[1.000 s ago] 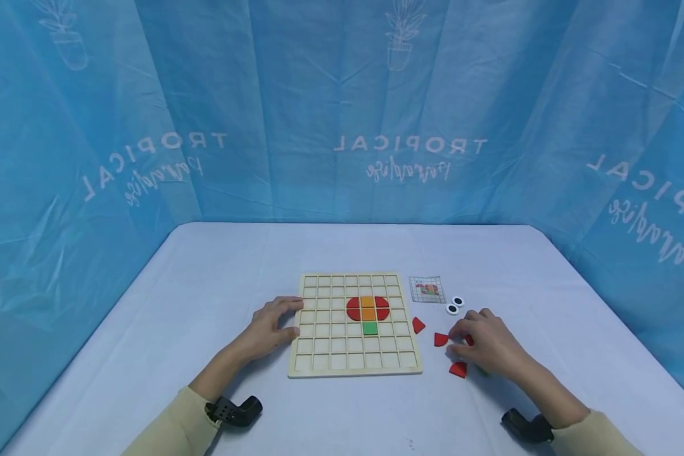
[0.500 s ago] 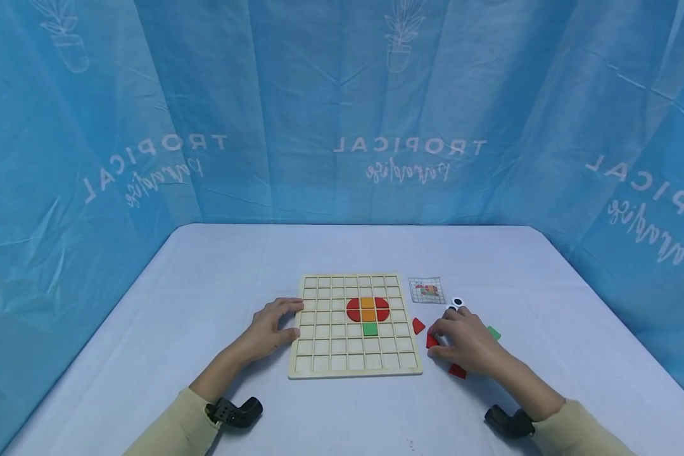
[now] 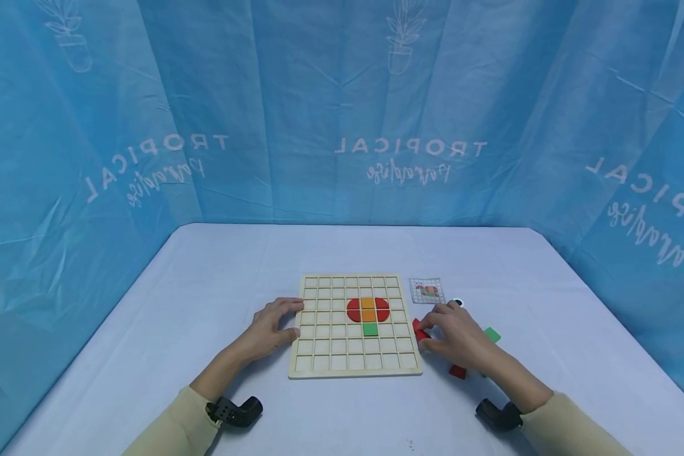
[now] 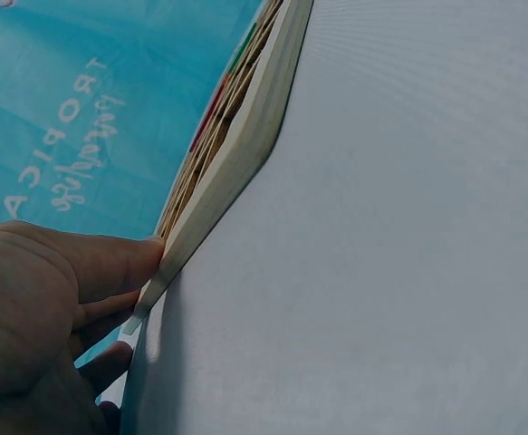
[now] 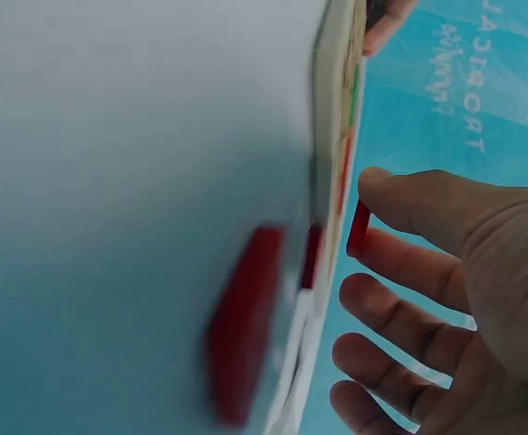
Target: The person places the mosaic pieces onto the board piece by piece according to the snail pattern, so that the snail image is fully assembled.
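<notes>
A wooden grid board (image 3: 327, 348) lies on the white table. It bears orange squares (image 3: 367, 308), rounded red pieces (image 3: 353, 310) on either side of them and a green square (image 3: 370, 329) below. My left hand (image 3: 268, 326) rests at the board's left edge, fingers fairly straight; its thumb touches the rim (image 4: 218, 177) in the left wrist view. Between thumb and index finger, my right hand (image 3: 458, 335) pinches a red piece (image 5: 360, 228), close to the board's right edge. The other fingers are spread. A loose red piece (image 3: 415, 324) lies beside that edge, partly overlapped by the held one.
A small pattern card (image 3: 427, 291) lies right of the board. An eye disc (image 3: 458, 302) shows behind the right hand. Another red piece (image 3: 458, 372) and a green piece (image 3: 493, 334) lie around that hand. Blue curtains (image 3: 342, 95) hang around the table.
My right hand has moved left toward the board, first reaching the loose pieces and now carrying a red one. The green piece on the right has come into view. My left hand stays put.
</notes>
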Tool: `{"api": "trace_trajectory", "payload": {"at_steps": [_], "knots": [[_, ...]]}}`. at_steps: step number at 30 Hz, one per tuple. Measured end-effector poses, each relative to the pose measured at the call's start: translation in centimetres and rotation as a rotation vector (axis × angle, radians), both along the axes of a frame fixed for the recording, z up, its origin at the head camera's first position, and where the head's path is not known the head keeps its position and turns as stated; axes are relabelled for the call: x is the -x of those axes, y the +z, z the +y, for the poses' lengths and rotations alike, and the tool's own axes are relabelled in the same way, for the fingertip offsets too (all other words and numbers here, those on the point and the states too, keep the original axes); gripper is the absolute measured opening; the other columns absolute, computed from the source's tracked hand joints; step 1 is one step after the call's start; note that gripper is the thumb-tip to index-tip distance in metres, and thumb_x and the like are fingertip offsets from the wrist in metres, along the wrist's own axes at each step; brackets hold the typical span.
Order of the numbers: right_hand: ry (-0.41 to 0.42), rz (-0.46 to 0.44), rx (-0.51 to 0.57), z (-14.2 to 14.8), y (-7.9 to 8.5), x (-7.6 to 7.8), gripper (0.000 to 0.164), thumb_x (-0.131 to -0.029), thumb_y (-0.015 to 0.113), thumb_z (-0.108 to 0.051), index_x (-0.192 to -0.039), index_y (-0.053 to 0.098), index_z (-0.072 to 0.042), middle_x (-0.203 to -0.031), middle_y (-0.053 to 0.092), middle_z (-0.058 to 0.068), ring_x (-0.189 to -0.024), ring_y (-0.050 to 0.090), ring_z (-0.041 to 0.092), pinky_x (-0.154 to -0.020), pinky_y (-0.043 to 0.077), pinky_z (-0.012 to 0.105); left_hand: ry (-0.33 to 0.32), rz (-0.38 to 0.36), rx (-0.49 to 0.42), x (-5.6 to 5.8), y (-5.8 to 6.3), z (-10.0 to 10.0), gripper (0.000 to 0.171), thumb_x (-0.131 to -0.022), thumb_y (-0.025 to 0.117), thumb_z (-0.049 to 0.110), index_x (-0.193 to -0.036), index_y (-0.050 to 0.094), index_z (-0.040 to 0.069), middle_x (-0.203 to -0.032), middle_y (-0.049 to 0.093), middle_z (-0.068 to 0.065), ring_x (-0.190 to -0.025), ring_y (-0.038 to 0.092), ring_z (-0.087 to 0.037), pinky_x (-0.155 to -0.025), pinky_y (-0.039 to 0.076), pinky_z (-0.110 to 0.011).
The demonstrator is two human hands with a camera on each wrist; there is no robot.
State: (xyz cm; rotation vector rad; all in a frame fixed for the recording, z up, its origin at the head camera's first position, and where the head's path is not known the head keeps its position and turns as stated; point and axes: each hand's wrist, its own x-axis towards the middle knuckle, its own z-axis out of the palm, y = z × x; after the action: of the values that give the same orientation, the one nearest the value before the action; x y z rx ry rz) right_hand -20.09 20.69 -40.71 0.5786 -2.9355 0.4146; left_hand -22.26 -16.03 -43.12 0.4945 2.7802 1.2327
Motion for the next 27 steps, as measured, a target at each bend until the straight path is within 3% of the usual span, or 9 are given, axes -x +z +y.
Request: {"api": "trace_trajectory", "payload": {"at_steps": [3,5,7,14,27], "knots": [[0.015,-0.022,0.048,-1.2,0.5,0.5,0.023,-0.071,0.080,-0.029,-0.092,0.072,-0.022,-0.097,0.065,-0.004,-0.102,0.051,0.021,-0.087,0.047,0.041,0.006,0.000,0.001,0.0,0.0,0.0,0.049,-0.086,0.065,0.011,-0.132,0.051,0.004,-0.144,0.043,-0.010,-0.139,0.029,-0.036,-0.114,0.010,-0.057],[0.026,-0.038,0.071,-2.0,0.7,0.8,0.022,-0.072,0.080,-0.027,-0.093,0.072,-0.022,-0.101,0.066,-0.001,-0.115,0.050,0.029,-0.100,0.042,0.052,0.010,-0.002,0.002,0.0,0.0,0.1,0.049,-0.085,0.065,0.011,-0.132,0.051,0.004,-0.144,0.043,-0.010,-0.139,0.029,-0.036,-0.114,0.010,-0.057],[0.028,-0.049,0.083,-2.9,0.8,1.2,0.022,-0.073,0.079,-0.027,-0.093,0.072,-0.023,-0.103,0.065,-0.001,-0.118,0.049,0.030,-0.101,0.040,0.054,0.013,-0.004,0.004,0.0,0.0,0.1,0.049,-0.085,0.065,0.012,-0.132,0.051,0.004,-0.144,0.043,-0.010,-0.139,0.029,-0.035,-0.114,0.010,-0.057],[0.041,-0.062,0.094,-5.0,0.1,2.5,0.025,-0.073,0.080,-0.029,-0.095,0.072,-0.020,-0.095,0.063,-0.006,-0.095,0.047,0.015,-0.079,0.043,0.033,0.000,0.000,-0.002,0.0,-0.2,0.0,0.050,-0.086,0.065,0.012,-0.132,0.050,0.004,-0.144,0.043,-0.010,-0.140,0.029,-0.036,-0.114,0.009,-0.057],[0.037,-0.074,0.038,-5.9,-0.3,3.0,0.020,-0.072,0.080,-0.032,-0.090,0.073,-0.025,-0.092,0.060,-0.007,-0.088,0.043,0.013,-0.071,0.037,0.028,-0.005,0.007,-0.005,0.0,0.0,0.0,0.049,-0.085,0.064,0.009,-0.132,0.051,0.002,-0.144,0.043,-0.010,-0.139,0.029,-0.037,-0.113,0.009,-0.059]]}}
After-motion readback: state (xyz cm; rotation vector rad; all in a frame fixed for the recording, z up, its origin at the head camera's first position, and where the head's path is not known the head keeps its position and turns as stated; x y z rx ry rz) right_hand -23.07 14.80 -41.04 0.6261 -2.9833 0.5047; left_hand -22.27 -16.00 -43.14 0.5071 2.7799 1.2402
